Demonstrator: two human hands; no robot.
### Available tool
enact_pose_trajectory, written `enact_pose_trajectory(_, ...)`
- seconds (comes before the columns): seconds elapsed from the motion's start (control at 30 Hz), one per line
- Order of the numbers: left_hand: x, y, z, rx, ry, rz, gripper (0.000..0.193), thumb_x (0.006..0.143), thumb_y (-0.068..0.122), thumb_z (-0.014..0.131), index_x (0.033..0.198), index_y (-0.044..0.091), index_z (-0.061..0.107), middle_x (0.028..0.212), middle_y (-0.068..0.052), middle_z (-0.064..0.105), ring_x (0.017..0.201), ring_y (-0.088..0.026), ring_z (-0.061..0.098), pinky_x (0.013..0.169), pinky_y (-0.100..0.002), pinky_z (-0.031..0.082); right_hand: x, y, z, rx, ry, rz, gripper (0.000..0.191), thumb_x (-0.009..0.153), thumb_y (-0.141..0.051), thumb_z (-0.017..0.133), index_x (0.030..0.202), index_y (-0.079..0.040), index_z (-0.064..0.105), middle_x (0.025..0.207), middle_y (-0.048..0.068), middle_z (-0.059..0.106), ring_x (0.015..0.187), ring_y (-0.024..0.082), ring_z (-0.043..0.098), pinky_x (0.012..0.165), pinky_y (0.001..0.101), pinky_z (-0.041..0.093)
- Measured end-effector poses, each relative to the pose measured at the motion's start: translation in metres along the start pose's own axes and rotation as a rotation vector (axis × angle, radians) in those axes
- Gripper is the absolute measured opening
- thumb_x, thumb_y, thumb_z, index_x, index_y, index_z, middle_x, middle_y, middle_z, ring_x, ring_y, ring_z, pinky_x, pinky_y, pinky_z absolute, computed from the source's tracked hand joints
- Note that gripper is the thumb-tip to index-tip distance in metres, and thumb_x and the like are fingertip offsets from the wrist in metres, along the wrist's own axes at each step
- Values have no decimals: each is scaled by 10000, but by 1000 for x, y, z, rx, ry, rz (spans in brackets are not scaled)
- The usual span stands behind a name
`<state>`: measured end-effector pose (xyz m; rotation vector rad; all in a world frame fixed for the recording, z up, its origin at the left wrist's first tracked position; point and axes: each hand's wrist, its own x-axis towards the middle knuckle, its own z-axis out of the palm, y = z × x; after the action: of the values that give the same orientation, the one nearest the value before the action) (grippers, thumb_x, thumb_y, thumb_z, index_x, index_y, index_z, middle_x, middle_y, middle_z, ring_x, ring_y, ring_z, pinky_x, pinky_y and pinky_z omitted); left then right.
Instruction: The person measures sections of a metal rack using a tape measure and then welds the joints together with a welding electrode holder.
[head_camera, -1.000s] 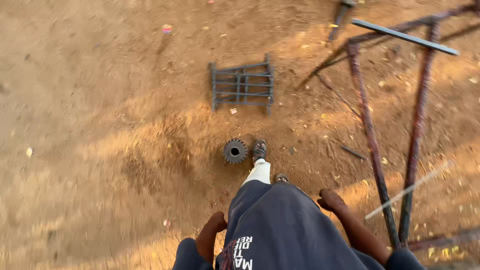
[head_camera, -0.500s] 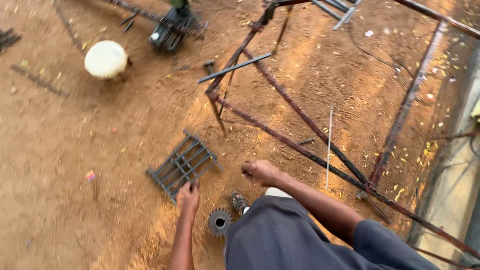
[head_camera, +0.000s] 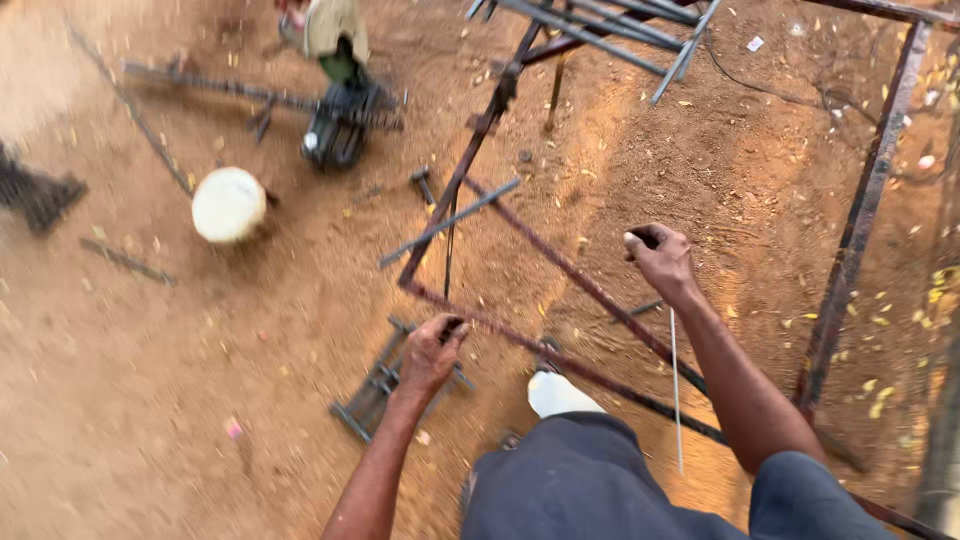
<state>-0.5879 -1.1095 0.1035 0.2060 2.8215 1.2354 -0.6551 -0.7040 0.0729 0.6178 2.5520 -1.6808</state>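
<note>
Rusty, rough metal frame (head_camera: 560, 352); dusty dirt ground (head_camera: 150, 400).

1. A second person (head_camera: 330, 30) at eleven o'clock is cut off by the top edge.
2. The left hand (head_camera: 432, 352) hides part of a small metal grid (head_camera: 375, 392).
3. The far left ground is motion-blurred.

two hands (head_camera: 432, 352) (head_camera: 660, 258), one white round stool (head_camera: 229, 205), one small metal grate (head_camera: 385, 385)

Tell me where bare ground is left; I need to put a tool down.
Bare dirt lies lower left, bordered by the white round object, the small metal grate and the left hand. It is crowded around the rusty frame, near the right hand.
</note>
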Motion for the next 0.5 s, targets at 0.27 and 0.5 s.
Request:
enact_pose_trajectory(0.27, 201, 17, -58, 109, 34, 94, 364, 921, 276, 757, 1179, 24, 710, 1032, -161, 755, 913, -240, 739, 797, -374, 590, 100, -24, -17, 819, 75, 250, 218, 1016, -184, 630, 1140, -6, 659, 982, 134, 705, 808, 241, 725, 681, 370, 613)
enact_pose_trajectory(0.5, 451, 42, -57, 105, 112, 95, 575, 943, 487, 718, 1250, 2, 678, 1131, -182, 735, 1038, -300, 700, 933, -407, 556, 205, -71, -78, 509, 283, 239, 278, 1064, -247, 586, 1157, 13, 617, 1044, 141, 694, 820, 197, 697, 694, 355, 597)
